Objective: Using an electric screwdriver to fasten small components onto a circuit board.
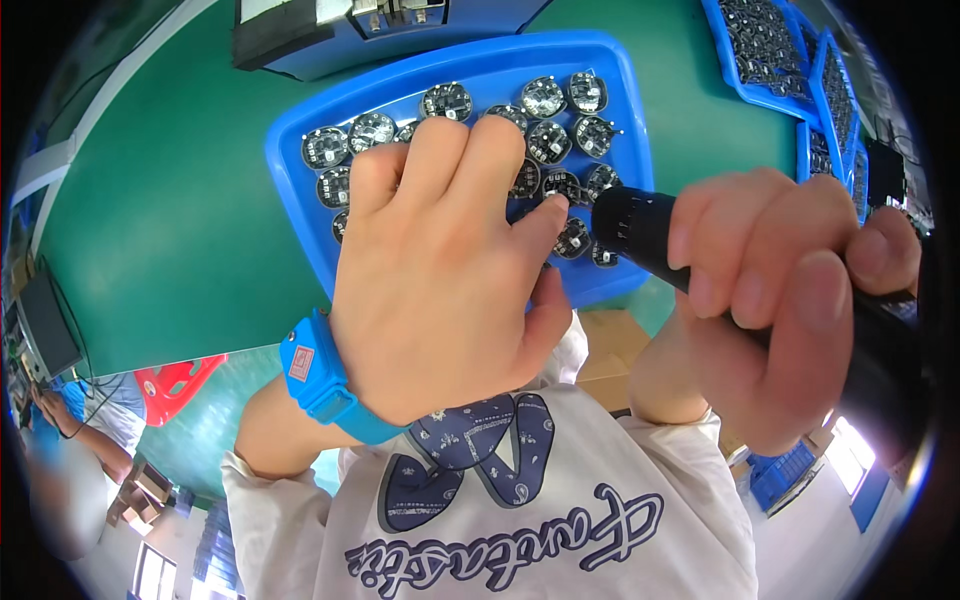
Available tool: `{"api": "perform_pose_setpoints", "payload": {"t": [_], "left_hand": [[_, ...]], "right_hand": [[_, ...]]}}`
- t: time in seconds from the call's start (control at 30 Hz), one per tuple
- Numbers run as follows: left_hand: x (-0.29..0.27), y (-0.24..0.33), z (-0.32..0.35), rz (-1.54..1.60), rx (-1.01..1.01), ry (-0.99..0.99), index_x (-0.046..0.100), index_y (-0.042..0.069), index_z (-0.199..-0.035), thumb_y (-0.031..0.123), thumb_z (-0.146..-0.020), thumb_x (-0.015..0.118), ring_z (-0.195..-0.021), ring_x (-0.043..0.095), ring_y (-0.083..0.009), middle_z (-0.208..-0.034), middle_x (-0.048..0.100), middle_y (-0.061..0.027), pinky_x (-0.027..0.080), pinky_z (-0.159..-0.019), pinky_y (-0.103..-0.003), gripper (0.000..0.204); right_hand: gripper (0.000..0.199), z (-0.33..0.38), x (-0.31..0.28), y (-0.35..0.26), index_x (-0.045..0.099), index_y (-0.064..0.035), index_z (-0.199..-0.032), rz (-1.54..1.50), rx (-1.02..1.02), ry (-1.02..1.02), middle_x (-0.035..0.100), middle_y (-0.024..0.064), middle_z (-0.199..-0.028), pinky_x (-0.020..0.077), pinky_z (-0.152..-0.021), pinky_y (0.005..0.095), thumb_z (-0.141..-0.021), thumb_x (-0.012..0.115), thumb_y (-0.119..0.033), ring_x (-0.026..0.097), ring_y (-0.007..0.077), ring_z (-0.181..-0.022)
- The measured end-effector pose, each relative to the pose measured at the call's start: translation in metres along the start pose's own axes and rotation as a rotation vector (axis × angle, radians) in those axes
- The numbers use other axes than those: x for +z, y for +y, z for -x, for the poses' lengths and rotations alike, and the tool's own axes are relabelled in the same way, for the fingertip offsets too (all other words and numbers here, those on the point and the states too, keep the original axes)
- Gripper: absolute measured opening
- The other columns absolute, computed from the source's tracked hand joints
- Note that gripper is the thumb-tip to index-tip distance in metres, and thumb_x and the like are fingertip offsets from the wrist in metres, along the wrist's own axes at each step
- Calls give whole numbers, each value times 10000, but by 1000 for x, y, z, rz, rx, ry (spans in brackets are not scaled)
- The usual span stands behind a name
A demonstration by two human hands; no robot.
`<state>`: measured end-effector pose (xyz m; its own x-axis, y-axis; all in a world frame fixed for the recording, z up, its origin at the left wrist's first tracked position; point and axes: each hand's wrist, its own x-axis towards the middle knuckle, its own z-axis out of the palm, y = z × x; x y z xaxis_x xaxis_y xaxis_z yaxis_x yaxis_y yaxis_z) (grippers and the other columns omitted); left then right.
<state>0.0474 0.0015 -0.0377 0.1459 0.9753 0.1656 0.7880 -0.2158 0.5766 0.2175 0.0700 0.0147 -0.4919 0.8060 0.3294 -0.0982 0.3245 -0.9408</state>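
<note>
My left hand (430, 270), with a blue wrist strap (325, 380) on its wrist, reaches over a blue tray (290, 200). Its fingers are bent and the index fingertip presses against a round circuit module (562, 183), steadying it in the tray. The other fingertips are hidden behind the hand. My right hand (770, 280) is wrapped around a black electric screwdriver (640, 225), held slanting toward the same module. The driver's front collar sits just right of it; the bit cannot be made out. Several similar round modules (445, 101) stand around, some with thin pins.
A blue-and-black machine (380, 30) stands behind the tray on the green table (150, 220). More blue trays (765, 60) full of dark parts are at the far right. A red stool (180, 385) and another person's arm (95, 445) show at lower left.
</note>
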Motion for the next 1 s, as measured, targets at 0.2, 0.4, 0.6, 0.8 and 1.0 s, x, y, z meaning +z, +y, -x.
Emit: {"api": "perform_pose_setpoints", "payload": {"t": [0.2,0.4,0.6,0.8,1.0], "left_hand": [[2,-2,-1,-24,33,3,814,107,-1043,174,-664,756,-953,487,-283,-996,485,-90,329,-805,-422,390],[20,-2,6,-27,27,76,808,122,-1002,134,-697,741,-975,508,-284,-996,504,-83,350,-805,-424,312],[15,6,17,147,-10,202,805,159,-1063,174,-699,798,-924,500,-274,-990,515,-66,353,-796,-413,364],[10,1,40,239,-81,311,807,166,-1098,143,-691,795,-898,472,-248,-961,514,-64,345,-794,-385,408],[15,2,41,235,-96,337,804,159,-1106,142,-698,790,-891,466,-250,-970,514,-69,340,-794,-376,409]], "right_hand": [[252,6,20,-2,463,-108,-1210,93,59,291,504,50,-755,477,-666,446,-965,482,-51,488,188,-593],[180,-12,14,-15,492,-54,-1130,-214,-146,415,465,30,-732,430,-651,382,-961,457,-105,458,150,-596],[117,-70,9,-17,540,-35,-889,-395,-236,-17,447,30,-784,390,-680,363,-960,478,-105,448,149,-658],[92,-83,25,-23,541,-35,-967,-337,-215,-39,441,28,-774,396,-675,367,-955,475,-98,444,148,-639],[132,-79,25,-28,542,-34,-1046,-274,-183,-27,434,26,-765,403,-670,370,-951,472,-91,440,147,-620]]}}
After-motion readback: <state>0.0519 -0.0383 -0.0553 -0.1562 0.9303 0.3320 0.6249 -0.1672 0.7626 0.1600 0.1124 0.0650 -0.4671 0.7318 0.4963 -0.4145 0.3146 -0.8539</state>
